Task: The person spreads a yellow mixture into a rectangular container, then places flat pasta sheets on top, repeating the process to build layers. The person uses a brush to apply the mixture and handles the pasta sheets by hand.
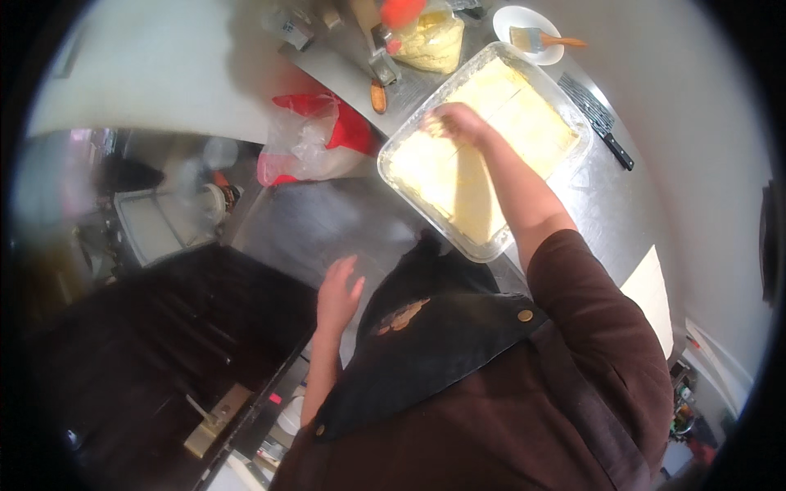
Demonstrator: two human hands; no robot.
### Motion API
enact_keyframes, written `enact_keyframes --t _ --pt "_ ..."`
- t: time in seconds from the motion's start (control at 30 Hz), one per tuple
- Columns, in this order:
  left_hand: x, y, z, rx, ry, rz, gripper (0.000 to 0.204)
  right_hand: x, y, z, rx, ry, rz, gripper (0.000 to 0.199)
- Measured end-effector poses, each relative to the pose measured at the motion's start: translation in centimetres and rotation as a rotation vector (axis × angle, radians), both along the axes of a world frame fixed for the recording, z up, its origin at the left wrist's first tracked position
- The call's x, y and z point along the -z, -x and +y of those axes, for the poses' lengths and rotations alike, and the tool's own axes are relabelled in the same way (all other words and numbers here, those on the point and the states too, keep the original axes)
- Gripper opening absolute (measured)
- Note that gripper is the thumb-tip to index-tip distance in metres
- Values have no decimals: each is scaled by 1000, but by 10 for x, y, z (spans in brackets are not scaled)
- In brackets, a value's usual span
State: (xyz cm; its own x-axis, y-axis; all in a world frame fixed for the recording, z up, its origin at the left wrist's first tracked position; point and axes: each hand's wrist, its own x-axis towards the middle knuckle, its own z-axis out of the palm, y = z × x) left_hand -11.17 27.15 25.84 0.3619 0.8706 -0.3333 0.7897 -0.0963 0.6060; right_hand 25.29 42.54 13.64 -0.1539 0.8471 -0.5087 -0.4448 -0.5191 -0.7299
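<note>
A clear rectangular tub (586, 139) stands on the metal counter, with a flat pale-yellow layer (524, 110) inside that is marked by straight lines. Over the tub's left part my right hand (458, 124) reaches in with its fingers curled together. A pale-yellow patch shows at the fingertips, but what they hold is not clear. My left hand (338, 296) is held low by the counter's edge, near my dark apron, fingers apart and nothing in it.
Behind the tub are a bag of yellow crumbly stuff (435, 42) and a white plate (509, 18) with a wooden-handled brush (557, 39). To its right lies a black-handled knife (616, 150). A red-and-clear plastic bag (315, 135) sits to its left.
</note>
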Motion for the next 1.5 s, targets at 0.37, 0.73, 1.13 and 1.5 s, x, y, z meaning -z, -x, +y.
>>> enact_keyframes --t 0.37,0.73,1.13,1.5 --pt "6 -5 -5 78 36 5 40 38 -102 -4 1001 -180 741 25" --pt "8 -39 23 217 8 -57 42 -21 -47 -118 425 334 -42 26" --pt "44 -77 28 -213 653 -447 50 7 -11 -160 952 408 -505 22" --pt "120 -146 36 -406 1072 -799 23 -34 58 -203 394 104 -937 23"
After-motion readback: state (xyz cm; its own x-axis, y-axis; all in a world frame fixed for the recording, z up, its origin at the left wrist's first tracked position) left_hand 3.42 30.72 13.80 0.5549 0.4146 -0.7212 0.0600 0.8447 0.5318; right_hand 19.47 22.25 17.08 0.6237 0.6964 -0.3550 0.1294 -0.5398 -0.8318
